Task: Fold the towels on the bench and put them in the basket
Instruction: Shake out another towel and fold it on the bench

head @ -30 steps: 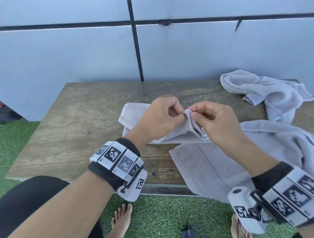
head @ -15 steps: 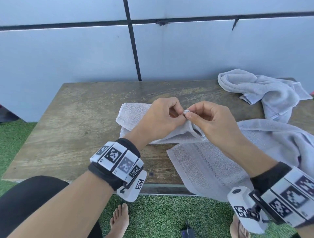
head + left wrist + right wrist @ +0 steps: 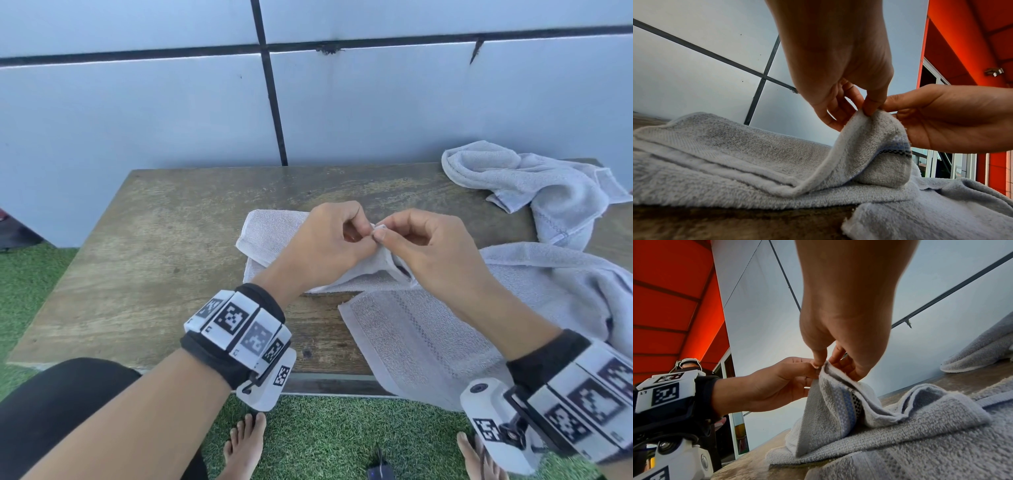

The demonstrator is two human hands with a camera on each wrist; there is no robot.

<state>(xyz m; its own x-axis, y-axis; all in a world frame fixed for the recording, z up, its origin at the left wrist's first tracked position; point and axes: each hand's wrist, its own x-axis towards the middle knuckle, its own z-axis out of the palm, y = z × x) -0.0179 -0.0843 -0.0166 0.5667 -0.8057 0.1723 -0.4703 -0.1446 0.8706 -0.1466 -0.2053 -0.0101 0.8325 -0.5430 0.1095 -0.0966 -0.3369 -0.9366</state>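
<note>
A grey towel (image 3: 270, 229) lies partly folded on the wooden bench (image 3: 164, 260), with one corner (image 3: 867, 129) lifted off it. My left hand (image 3: 329, 240) and my right hand (image 3: 424, 246) meet above the bench and both pinch that raised corner between thumb and fingers. The left wrist view shows the left thumb and fingers (image 3: 871, 104) on the corner's top edge. In the right wrist view the right hand (image 3: 830, 363) pinches the same corner, whose blue and checked stripe (image 3: 849, 404) shows below. No basket is in view.
A second grey towel (image 3: 428, 335) spreads from under my right forearm over the bench's near edge. A third towel (image 3: 534, 185) lies crumpled at the back right. A pale panelled wall (image 3: 171, 120) stands behind the bench; green turf (image 3: 335, 442) and bare feet are below.
The hands have stayed together on the towel corner, with only small finger shifts; the corner shows less between the fingers than a second ago.
</note>
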